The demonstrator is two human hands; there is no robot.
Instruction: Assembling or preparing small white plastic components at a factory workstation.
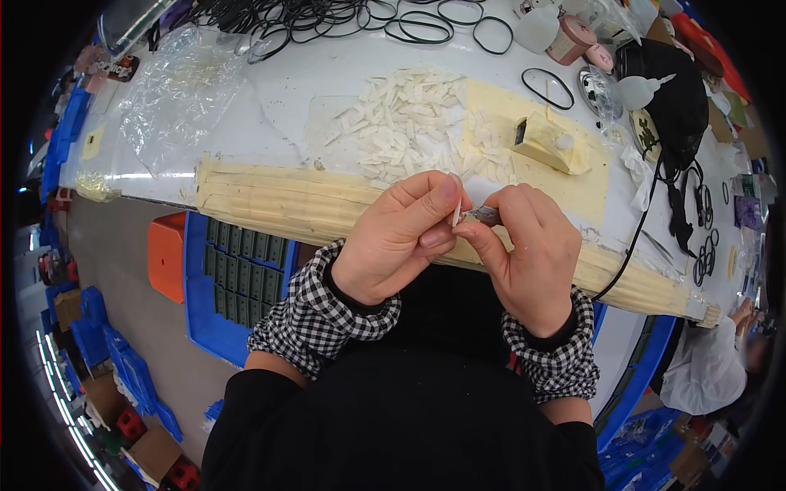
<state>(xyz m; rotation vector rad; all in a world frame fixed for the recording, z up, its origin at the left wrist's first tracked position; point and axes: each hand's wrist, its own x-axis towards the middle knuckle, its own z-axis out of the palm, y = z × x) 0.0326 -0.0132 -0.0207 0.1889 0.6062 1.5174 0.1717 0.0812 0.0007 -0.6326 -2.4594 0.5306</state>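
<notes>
My left hand (403, 233) pinches a small white strip (458, 211) between thumb and fingers, just over the table's front edge. My right hand (530, 250) is closed on a small grey metal blade (485, 215), most of it hidden by the fingers. The blade's tip is close to the strip; whether they touch I cannot tell. Beyond both hands lies a loose pile of similar white strips (409, 114). To its right, a tape-wrapped yellowish block (550, 146) rests on a yellow sheet (585, 192).
Black rubber loops (417, 26) lie along the back. Clear plastic bags (184, 90) sit at the left. A black cable (634, 237) crosses the right side. Below the table, a blue crate (201, 303) holds dark green parts, beside an orange stool (166, 258). Another person (708, 368) is at far right.
</notes>
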